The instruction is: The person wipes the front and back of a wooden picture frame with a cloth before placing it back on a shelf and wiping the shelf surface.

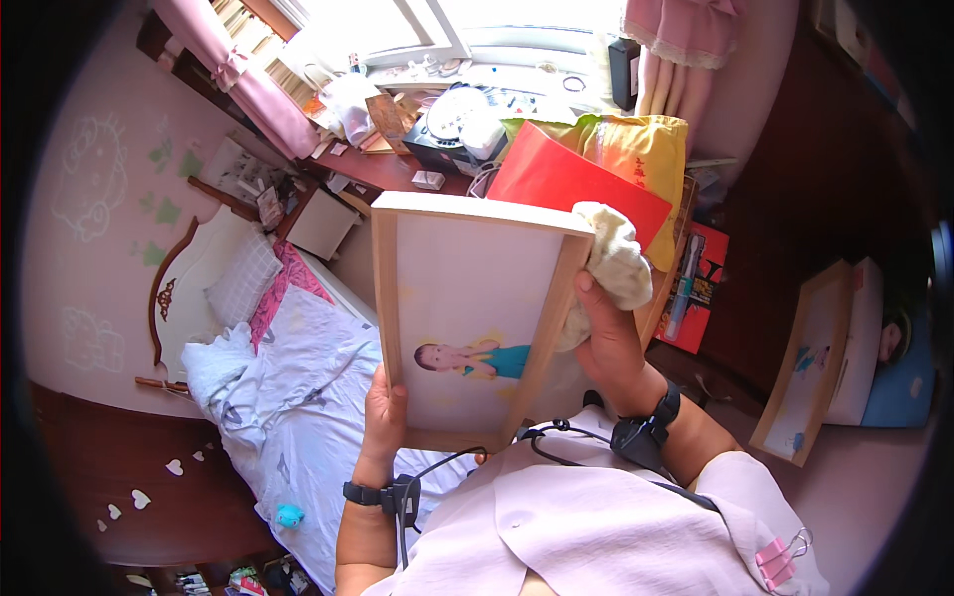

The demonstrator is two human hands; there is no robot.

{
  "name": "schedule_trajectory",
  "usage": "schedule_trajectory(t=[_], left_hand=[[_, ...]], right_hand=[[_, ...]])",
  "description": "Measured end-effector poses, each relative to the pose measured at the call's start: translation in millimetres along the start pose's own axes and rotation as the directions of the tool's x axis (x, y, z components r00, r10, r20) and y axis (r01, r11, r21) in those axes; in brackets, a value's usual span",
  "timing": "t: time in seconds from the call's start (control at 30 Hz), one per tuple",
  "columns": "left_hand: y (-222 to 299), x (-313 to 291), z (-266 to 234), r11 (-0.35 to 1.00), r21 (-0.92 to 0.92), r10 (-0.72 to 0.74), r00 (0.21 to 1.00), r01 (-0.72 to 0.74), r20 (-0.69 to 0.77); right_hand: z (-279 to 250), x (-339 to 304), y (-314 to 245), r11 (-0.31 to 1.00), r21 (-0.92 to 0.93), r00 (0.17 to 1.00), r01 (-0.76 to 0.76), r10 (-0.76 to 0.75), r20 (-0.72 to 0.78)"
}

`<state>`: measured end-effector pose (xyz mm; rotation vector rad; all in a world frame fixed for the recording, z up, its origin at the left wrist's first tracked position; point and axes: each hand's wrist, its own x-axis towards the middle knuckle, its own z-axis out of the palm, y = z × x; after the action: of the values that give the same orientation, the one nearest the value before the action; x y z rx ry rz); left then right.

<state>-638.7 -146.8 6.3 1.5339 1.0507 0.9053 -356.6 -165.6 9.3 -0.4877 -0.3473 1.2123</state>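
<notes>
- The left hand [386, 412] is closed around the near part of the picture frame's [452, 283] left edge, its thumb on the wood.
- The right hand [608, 338] is bent around a pale, crumpled cloth [618, 256], which sits against the frame's upper right corner, just past the thumb.
- The frame spans the room between the two hands, tilted, its front toward the wearer. Its wood is light, with deep, straight sides.
- Inside is a whitish picture with a figure [472, 360] lying sideways, head toward the left hand, in a yellow top and blue-green trousers.
- The far edge lies beyond both hands and covers part of a red folder [576, 184]; a yellow bag [641, 149] shows further out.
- The near edge comes down close to the pale shirt [586, 507], leaving little room on that side.
- Left of the left hand, the frame's side looks onto the bed [318, 397]; how much height separates them, I cannot tell.
- Out to the right of the right hand, past a red box [693, 288], a second wooden frame [803, 363] stands tilted, well apart from it.
- Each wrist wears a black strap, with cables running near the frame's near edge.
</notes>
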Motion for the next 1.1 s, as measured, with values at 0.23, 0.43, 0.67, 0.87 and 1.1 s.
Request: schedule_trajectory(t=[0.23,0.43,0.67,0.87,1.1], left_hand=[[6,23,21,0.997,-0.079,-0.038,0.985,0.025,-0.170],[19,38,20,0.967,-0.238,-0.161,0.934,0.086,-0.320],[14,22,5,0.897,-0.441,-0.155,0.934,-0.003,-0.321],[36,14,0,0.936,-0.348,-0.039,0.964,-0.058,-0.264],[37,-7,7,0.947,-0.313,-0.139,0.970,0.071,-0.201]], right_hand=[[7,32,0,0.897,-0.440,0.993,0.036,0.018,0.117],[-8,31,26,0.844,-0.515,0.879,0.151,0.124,0.461],[-13,36,27,0.852,-0.459,0.876,-0.254,0.404,0.264],[4,48,30,0.903,-0.398,0.919,-0.162,0.285,0.273],[62,74,-8,0.316,-0.765,0.806,0.561,-0.417,0.419]])
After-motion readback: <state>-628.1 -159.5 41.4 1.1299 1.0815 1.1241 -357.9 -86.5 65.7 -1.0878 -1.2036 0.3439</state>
